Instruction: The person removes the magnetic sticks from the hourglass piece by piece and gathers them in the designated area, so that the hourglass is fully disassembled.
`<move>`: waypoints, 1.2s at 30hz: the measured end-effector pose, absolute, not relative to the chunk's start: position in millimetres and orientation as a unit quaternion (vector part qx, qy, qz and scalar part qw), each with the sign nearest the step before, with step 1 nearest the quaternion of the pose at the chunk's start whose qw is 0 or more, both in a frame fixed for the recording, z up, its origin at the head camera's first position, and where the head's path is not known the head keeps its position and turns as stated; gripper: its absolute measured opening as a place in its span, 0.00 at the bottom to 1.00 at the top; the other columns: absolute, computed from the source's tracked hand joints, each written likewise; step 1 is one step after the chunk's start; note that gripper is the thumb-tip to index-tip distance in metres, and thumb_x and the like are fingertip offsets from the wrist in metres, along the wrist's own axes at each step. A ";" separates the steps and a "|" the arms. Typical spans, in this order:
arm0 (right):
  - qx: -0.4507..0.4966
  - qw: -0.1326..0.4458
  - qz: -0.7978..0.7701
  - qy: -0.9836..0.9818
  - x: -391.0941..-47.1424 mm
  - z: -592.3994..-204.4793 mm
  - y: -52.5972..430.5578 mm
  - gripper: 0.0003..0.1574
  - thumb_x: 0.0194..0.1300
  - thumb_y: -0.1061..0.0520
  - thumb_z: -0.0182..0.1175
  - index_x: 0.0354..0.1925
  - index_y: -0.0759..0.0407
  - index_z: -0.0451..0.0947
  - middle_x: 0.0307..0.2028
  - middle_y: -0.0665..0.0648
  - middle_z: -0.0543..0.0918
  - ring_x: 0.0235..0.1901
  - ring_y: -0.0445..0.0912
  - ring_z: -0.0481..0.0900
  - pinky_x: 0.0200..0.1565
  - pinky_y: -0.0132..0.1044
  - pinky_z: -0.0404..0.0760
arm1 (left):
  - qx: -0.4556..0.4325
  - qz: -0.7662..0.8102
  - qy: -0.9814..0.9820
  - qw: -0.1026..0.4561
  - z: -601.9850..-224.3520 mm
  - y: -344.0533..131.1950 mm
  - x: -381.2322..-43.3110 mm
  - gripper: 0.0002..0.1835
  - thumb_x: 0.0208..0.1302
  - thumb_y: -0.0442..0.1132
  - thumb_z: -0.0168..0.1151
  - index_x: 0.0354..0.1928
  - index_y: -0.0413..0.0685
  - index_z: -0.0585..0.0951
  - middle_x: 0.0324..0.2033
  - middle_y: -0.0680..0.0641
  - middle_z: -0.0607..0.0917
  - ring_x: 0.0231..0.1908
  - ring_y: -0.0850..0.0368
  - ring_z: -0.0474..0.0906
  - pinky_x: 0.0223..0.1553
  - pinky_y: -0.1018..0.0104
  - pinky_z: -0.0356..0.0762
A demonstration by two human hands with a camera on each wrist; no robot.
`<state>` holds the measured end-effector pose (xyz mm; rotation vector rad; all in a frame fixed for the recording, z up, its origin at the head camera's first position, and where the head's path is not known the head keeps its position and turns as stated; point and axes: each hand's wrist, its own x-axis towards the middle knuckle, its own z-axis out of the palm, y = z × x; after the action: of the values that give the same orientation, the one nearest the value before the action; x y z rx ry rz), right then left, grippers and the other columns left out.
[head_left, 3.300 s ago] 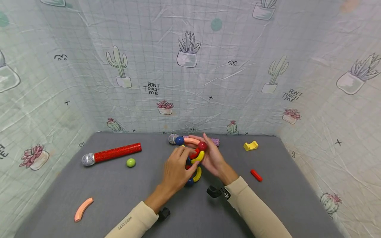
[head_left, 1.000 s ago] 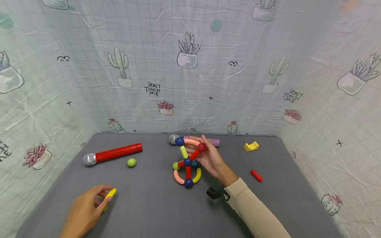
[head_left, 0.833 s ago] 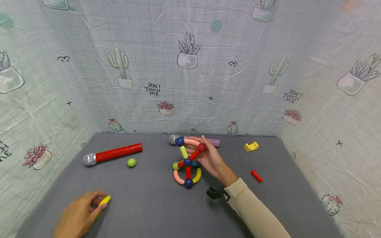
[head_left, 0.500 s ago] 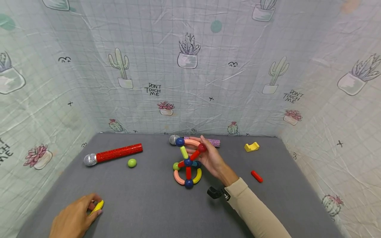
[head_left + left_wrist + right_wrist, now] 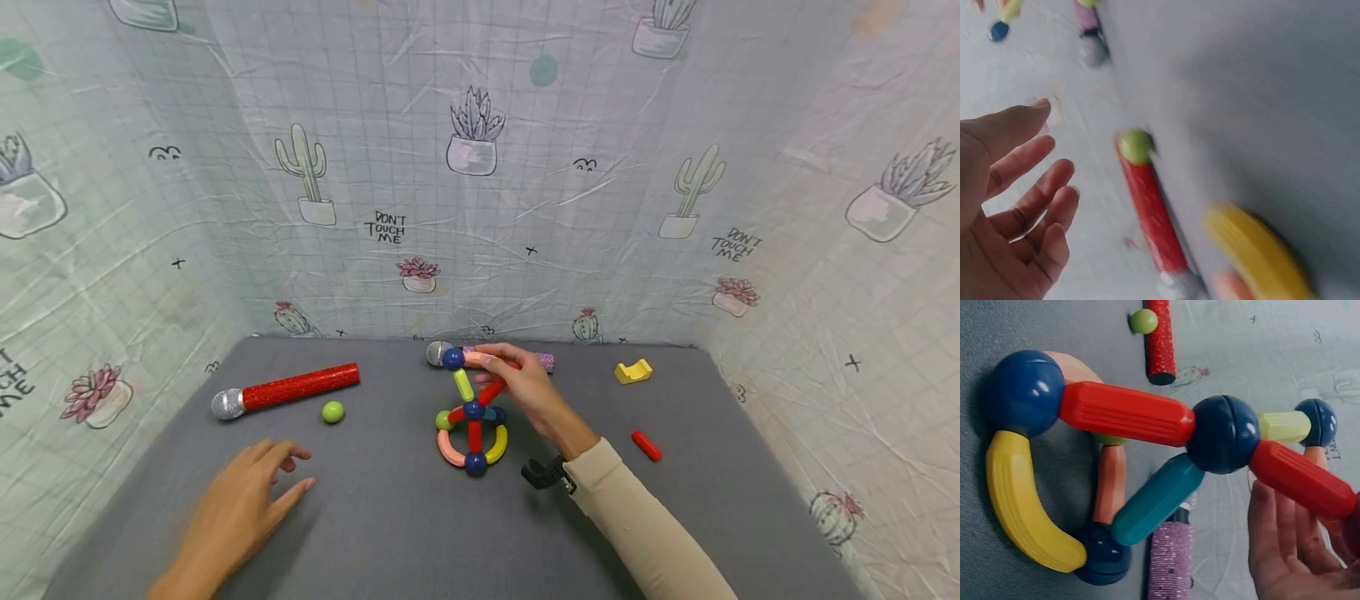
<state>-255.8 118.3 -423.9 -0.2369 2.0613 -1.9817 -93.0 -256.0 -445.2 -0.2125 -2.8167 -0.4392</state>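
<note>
A magnetic ball-and-rod structure (image 5: pixel 475 436) stands mid-table: a ring of curved and straight rods with blue and green balls, and upright rods rising from it. My right hand (image 5: pixel 528 392) pinches its top, thumb over the pink curved rod (image 5: pixel 475 359) and covering the red ball there. In the right wrist view the fingers lie behind the red ball (image 5: pixel 1352 531) at the right edge. My left hand (image 5: pixel 236 508) hovers over the front left, fingers spread and holding nothing. A yellow curved rod (image 5: pixel 1260 253) lies below it in the left wrist view, hidden by the hand in the head view.
A red microphone (image 5: pixel 288 390) and a green ball (image 5: pixel 333 412) lie at the left. Behind the structure is a purple microphone (image 5: pixel 438 353). At the right are a yellow notched block (image 5: pixel 633 372) and a short red rod (image 5: pixel 647 445). Patterned cloth surrounds the table.
My left hand carried the yellow curved rod from the structure to the front left, let it go, and rose rightward. My right thumb has come over the top of the structure.
</note>
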 end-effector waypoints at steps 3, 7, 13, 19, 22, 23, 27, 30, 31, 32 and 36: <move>-0.085 0.117 -0.656 0.741 -255.2 -420.9 116.6 0.21 0.79 0.48 0.62 0.65 0.48 0.83 0.61 0.56 0.85 0.49 0.48 0.90 0.61 0.48 0.84 | -0.112 -0.169 -0.963 0.178 -436.0 -231.7 -108.2 0.19 0.55 0.43 0.84 0.47 0.58 0.86 0.36 0.56 0.84 0.36 0.60 0.78 0.36 0.60 0.79; -0.082 0.091 -0.633 0.765 -253.3 -416.8 112.7 0.19 0.78 0.49 0.64 0.63 0.48 0.84 0.58 0.55 0.86 0.45 0.46 0.89 0.56 0.46 0.86 | -0.139 -0.190 -0.956 0.175 -424.5 -195.8 -132.5 0.21 0.59 0.44 0.82 0.53 0.56 0.86 0.41 0.53 0.85 0.40 0.57 0.80 0.40 0.58 0.82; -0.083 0.065 -0.631 0.768 -251.5 -415.2 109.0 0.17 0.77 0.55 0.64 0.60 0.51 0.86 0.55 0.57 0.87 0.42 0.48 0.88 0.44 0.41 0.88 | -0.161 -0.216 -0.949 0.162 -412.1 -144.3 -175.8 0.29 0.63 0.46 0.79 0.65 0.51 0.81 0.49 0.47 0.86 0.48 0.50 0.80 0.48 0.51 0.83; -0.092 0.052 -0.635 0.765 -250.8 -414.3 105.6 0.18 0.76 0.59 0.63 0.61 0.54 0.85 0.54 0.56 0.87 0.41 0.49 0.88 0.40 0.39 0.88 | -0.204 -0.264 -0.932 0.143 -407.0 -115.1 -213.3 0.31 0.69 0.44 0.74 0.72 0.54 0.76 0.57 0.45 0.84 0.53 0.46 0.82 0.53 0.47 0.84; -0.093 0.047 -0.637 0.763 -250.1 -413.4 104.9 0.17 0.76 0.60 0.63 0.60 0.53 0.86 0.53 0.56 0.87 0.39 0.49 0.88 0.39 0.39 0.88 | -0.220 -0.301 -0.919 0.125 -407.7 -108.5 -226.2 0.26 0.71 0.42 0.72 0.69 0.54 0.78 0.57 0.46 0.85 0.49 0.47 0.84 0.50 0.49 0.85; -0.094 0.045 -0.638 0.763 -250.4 -413.8 105.1 0.17 0.76 0.60 0.63 0.60 0.53 0.86 0.53 0.57 0.87 0.39 0.49 0.88 0.39 0.39 0.88 | -0.222 -0.312 -0.916 0.120 -408.3 -106.8 -229.5 0.25 0.71 0.41 0.72 0.68 0.55 0.79 0.56 0.46 0.85 0.47 0.48 0.84 0.48 0.51 0.84; -0.097 0.041 -0.639 0.762 -249.8 -413.3 103.2 0.18 0.76 0.62 0.62 0.60 0.54 0.86 0.52 0.58 0.87 0.37 0.47 0.88 0.38 0.38 0.89 | -0.220 -0.328 -0.912 0.115 -409.0 -106.3 -236.8 0.22 0.70 0.40 0.73 0.63 0.54 0.81 0.51 0.47 0.86 0.40 0.53 0.82 0.42 0.58 0.81; -0.097 0.035 -0.640 0.761 -248.6 -412.3 101.3 0.17 0.76 0.61 0.63 0.60 0.55 0.85 0.52 0.58 0.87 0.35 0.46 0.89 0.39 0.39 0.89 | -0.219 -0.329 -0.911 0.119 -407.2 -106.4 -238.0 0.21 0.68 0.40 0.75 0.60 0.53 0.81 0.48 0.47 0.86 0.37 0.54 0.79 0.39 0.61 0.78; -0.096 0.034 -0.641 0.761 -248.3 -412.2 100.7 0.17 0.76 0.61 0.63 0.60 0.55 0.85 0.52 0.59 0.88 0.35 0.47 0.90 0.38 0.39 0.90 | -0.220 -0.330 -0.910 0.121 -406.2 -106.2 -237.9 0.21 0.68 0.40 0.75 0.59 0.53 0.81 0.48 0.47 0.86 0.37 0.53 0.79 0.39 0.61 0.78; -0.095 0.033 -0.642 0.760 -248.0 -412.0 100.0 0.17 0.76 0.61 0.63 0.60 0.56 0.85 0.52 0.59 0.88 0.35 0.48 0.90 0.38 0.39 0.90 | -0.220 -0.330 -0.910 0.122 -405.2 -105.8 -237.7 0.20 0.67 0.40 0.75 0.59 0.52 0.80 0.47 0.47 0.86 0.37 0.51 0.79 0.38 0.61 0.77; -0.087 0.030 -0.643 0.760 -248.3 -413.8 97.8 0.17 0.77 0.61 0.63 0.61 0.57 0.85 0.52 0.59 0.88 0.38 0.55 0.91 0.38 0.39 0.90 | -0.213 -0.326 -0.913 0.120 -401.9 -104.3 -235.7 0.20 0.66 0.41 0.76 0.56 0.52 0.79 0.46 0.47 0.85 0.37 0.49 0.81 0.39 0.61 0.78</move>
<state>-248.3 97.8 -413.8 -0.2696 2.3432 -1.9826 -235.7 -104.3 -401.9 -0.6232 -2.6692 -0.9520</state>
